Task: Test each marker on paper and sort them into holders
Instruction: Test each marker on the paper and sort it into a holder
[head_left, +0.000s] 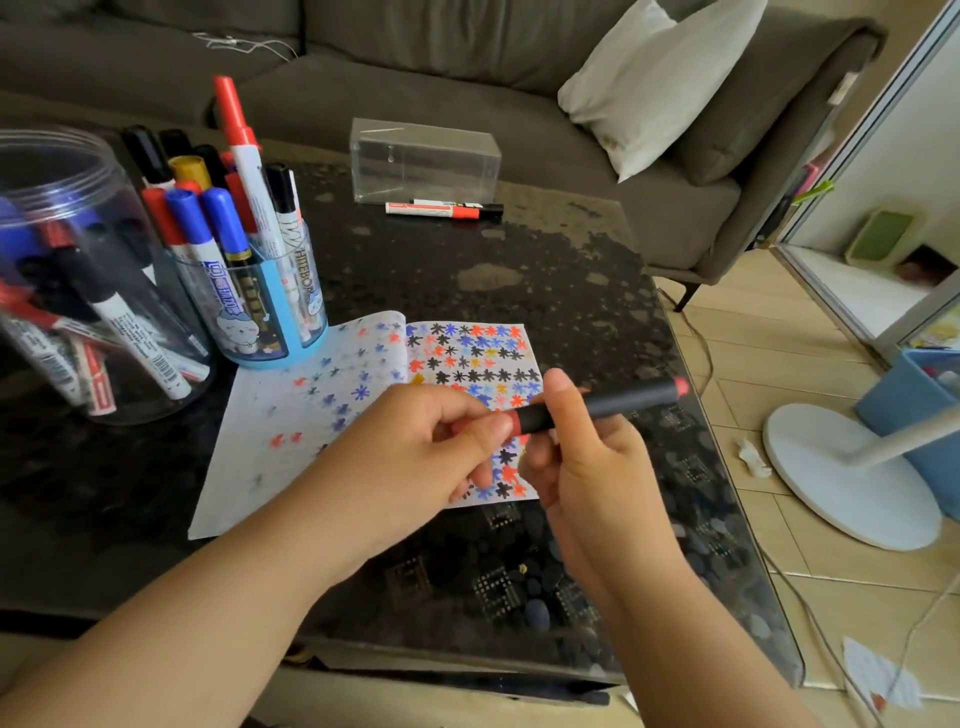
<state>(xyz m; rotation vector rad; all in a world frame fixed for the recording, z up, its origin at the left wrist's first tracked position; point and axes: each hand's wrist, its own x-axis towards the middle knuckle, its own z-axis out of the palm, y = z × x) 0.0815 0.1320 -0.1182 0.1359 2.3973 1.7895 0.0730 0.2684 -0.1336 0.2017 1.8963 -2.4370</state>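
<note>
Left hand: centre of frame, fingers and thumb pinched round the red cap end of the marker.
Right hand: just right of centre, fingers wrapped round the dark barrel, thumb up over it.
Hands: close together, both clamped on the one marker, one to each end of the cap joint.
Marker: held above the paper's lower right corner, off the table; dark barrel, red at both ends.
Long axis: nearly level, running from centre frame up toward the right; cap end at left, tail end free at right.
Key relation: cap lies on the left hand's side, barrel on the right hand's; judged that a pull apart along this axis would uncap, a push together would cap. Cannot tell which is in hand.
Paper: open sheet directly under and beyond the hands, right page thick with red, blue, black and yellow star marks.
Blue holder: left of centre, touching the paper's upper left edge, full of upright markers.
Clear jar: far left, markers lying loose inside.
Two markers: upper centre, flat on the table.
Clear box: just behind them.
</note>
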